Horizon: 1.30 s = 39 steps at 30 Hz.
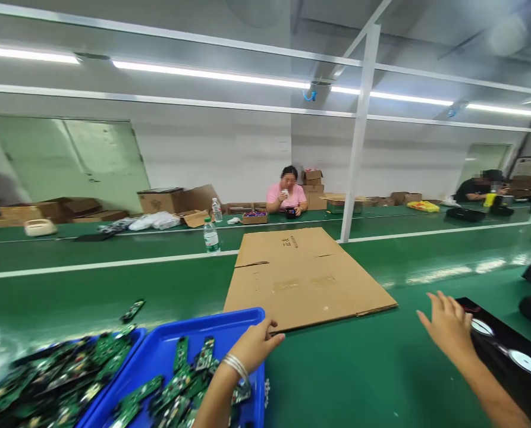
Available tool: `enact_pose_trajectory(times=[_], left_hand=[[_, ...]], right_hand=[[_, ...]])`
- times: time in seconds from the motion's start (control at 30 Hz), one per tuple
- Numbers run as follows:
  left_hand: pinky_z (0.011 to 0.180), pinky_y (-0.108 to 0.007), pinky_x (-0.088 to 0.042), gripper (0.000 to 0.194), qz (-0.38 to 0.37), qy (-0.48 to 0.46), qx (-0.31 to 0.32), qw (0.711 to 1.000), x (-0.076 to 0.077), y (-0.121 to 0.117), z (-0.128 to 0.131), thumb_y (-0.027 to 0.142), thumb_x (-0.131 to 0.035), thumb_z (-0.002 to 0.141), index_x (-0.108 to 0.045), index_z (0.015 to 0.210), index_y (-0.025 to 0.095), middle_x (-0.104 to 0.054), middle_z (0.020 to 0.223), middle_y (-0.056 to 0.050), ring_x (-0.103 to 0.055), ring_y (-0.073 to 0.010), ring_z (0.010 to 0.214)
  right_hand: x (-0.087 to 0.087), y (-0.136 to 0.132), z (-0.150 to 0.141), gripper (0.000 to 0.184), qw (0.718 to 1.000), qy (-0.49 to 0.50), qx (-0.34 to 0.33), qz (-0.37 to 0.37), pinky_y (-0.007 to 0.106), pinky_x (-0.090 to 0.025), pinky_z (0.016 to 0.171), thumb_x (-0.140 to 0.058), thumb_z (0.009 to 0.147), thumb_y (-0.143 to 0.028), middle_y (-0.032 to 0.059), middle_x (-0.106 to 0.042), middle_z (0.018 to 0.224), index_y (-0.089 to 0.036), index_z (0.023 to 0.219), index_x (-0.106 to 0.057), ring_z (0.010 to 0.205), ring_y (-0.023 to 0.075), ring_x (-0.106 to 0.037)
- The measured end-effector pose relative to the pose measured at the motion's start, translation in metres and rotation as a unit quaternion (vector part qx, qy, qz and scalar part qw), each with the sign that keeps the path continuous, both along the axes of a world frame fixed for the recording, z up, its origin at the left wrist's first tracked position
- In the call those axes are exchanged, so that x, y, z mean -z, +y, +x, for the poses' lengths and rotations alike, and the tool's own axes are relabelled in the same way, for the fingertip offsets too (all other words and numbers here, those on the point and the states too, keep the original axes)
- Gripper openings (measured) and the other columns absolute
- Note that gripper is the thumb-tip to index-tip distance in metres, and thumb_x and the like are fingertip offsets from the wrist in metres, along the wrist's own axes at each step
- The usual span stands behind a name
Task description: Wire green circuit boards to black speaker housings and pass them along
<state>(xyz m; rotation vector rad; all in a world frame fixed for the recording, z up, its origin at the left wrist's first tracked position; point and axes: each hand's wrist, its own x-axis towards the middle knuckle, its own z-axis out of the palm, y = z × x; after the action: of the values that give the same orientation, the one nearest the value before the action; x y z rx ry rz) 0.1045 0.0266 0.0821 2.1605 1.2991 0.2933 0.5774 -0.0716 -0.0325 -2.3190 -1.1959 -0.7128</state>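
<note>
My left hand [254,345], with silver bangles at the wrist, hovers over the right rim of a blue tray [162,345]. Its fingers are loosely bent and apart, holding nothing. Green circuit boards [176,380] lie in that tray, below and left of the hand. My right hand [450,324] is raised over the green table with its fingers spread and nothing in them. Just beside it lies a long black panel [488,348] bearing two round silvery discs; my forearm partly covers it. Between the hands and farther back, a flattened cardboard sheet [310,273] lies on the table.
Another tray [113,371] at lower left is heaped with circuit boards; one loose board [132,311] lies behind it. A water bottle [211,236] stands near the white rail. A white post [358,137] rises behind the cardboard. Across the bench sits a person in pink [274,193].
</note>
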Motion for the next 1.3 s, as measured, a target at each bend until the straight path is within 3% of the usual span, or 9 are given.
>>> enact_pose_trajectory(times=[0.07,0.17,0.27,0.37,0.57,0.8,1.03,1.2,1.3], left_hand=[[0.072,-0.027,-0.044,0.033,-0.001,0.001,-0.006,1.000,0.002,0.002,-0.002,0.038,-0.049,0.085,-0.058,0.107,0.015,-0.069,0.084,-0.005,-0.064,-0.0205,0.081],[0.070,-0.027,-0.044,0.035,-0.001,0.005,-0.012,1.000,0.007,0.007,-0.003,0.038,-0.048,0.085,-0.058,0.109,0.015,-0.069,0.082,-0.005,-0.063,-0.0203,0.080],[0.069,-0.028,-0.044,0.033,-0.004,0.025,-0.022,0.999,0.011,0.012,-0.002,0.036,-0.048,0.085,-0.058,0.107,0.013,-0.068,0.079,-0.005,-0.064,-0.0210,0.078],[0.072,-0.029,-0.044,0.030,0.001,0.047,-0.027,0.999,0.012,0.015,-0.001,0.033,-0.047,0.085,-0.057,0.106,0.014,-0.069,0.080,-0.006,-0.064,-0.0217,0.080],[0.077,-0.030,-0.044,0.041,0.003,0.056,0.018,0.998,0.015,0.016,0.007,0.037,-0.038,0.086,-0.052,0.113,0.009,-0.070,0.085,-0.011,-0.065,-0.0243,0.084],[0.076,-0.029,-0.046,0.048,-0.069,0.056,0.138,0.986,0.042,0.019,0.023,0.040,-0.044,0.076,-0.052,0.119,0.022,-0.073,0.087,-0.004,-0.066,-0.0244,0.084],[0.073,-0.028,-0.045,0.040,-0.064,0.030,0.137,0.988,0.076,0.046,0.021,0.046,-0.047,0.073,-0.057,0.110,0.033,-0.072,0.077,0.004,-0.067,-0.0236,0.078],[0.066,-0.029,-0.045,0.033,-0.034,0.004,0.120,0.992,0.111,0.064,0.029,0.046,-0.045,0.070,-0.059,0.097,0.035,-0.065,0.059,0.008,-0.065,-0.0228,0.065],[0.067,-0.031,-0.046,0.032,-0.028,-0.040,0.082,0.995,0.128,0.072,0.031,0.049,-0.042,0.068,-0.058,0.093,0.037,-0.062,0.054,0.010,-0.063,-0.0219,0.055]], right_hand=[[0.008,0.025,-0.063,0.044,0.993,0.003,-0.119,0.000,0.058,-0.032,0.101,-0.039,0.090,-0.034,0.0219,-0.045,0.136,-0.012,0.126,-0.049,0.128,0.0368,-0.035],[0.023,0.054,-0.163,0.050,0.955,0.059,-0.282,-0.068,0.052,-0.034,0.107,-0.042,0.085,-0.025,0.0181,-0.049,0.134,-0.011,0.133,-0.043,0.125,0.0316,-0.043],[0.035,0.071,-0.242,0.062,0.918,0.131,-0.339,-0.160,0.053,-0.033,0.110,-0.045,0.078,-0.013,0.0166,-0.044,0.141,-0.011,0.140,-0.038,0.131,0.0309,-0.040],[0.041,0.078,-0.283,0.060,0.912,0.160,-0.335,-0.175,0.057,-0.030,0.111,-0.049,0.078,-0.013,0.0142,-0.044,0.142,-0.016,0.137,-0.044,0.134,0.0320,-0.037],[0.030,0.069,-0.284,0.038,0.883,0.205,-0.384,-0.175,0.057,-0.021,0.114,-0.054,0.084,-0.021,0.0119,-0.034,0.150,-0.017,0.122,-0.058,0.140,0.0297,-0.026],[0.018,0.070,-0.272,0.039,0.870,0.210,-0.404,-0.191,0.055,-0.019,0.114,-0.056,0.088,-0.037,0.0106,-0.031,0.152,-0.019,0.123,-0.056,0.141,0.0282,-0.024],[0.015,0.070,-0.269,0.042,0.872,0.176,-0.415,-0.193,0.058,-0.023,0.111,-0.051,0.091,-0.043,0.0129,-0.031,0.151,-0.017,0.123,-0.056,0.139,0.0301,-0.025],[0.015,0.073,-0.268,0.040,0.879,0.148,-0.404,-0.205,0.056,-0.029,0.109,-0.055,0.085,-0.045,0.0054,-0.029,0.153,-0.025,0.120,-0.056,0.138,0.0285,-0.029],[0.013,0.071,-0.269,0.038,0.891,0.135,-0.394,-0.181,0.053,-0.034,0.107,-0.060,0.080,-0.035,0.0013,-0.035,0.150,-0.028,0.117,-0.059,0.134,0.0293,-0.035]])
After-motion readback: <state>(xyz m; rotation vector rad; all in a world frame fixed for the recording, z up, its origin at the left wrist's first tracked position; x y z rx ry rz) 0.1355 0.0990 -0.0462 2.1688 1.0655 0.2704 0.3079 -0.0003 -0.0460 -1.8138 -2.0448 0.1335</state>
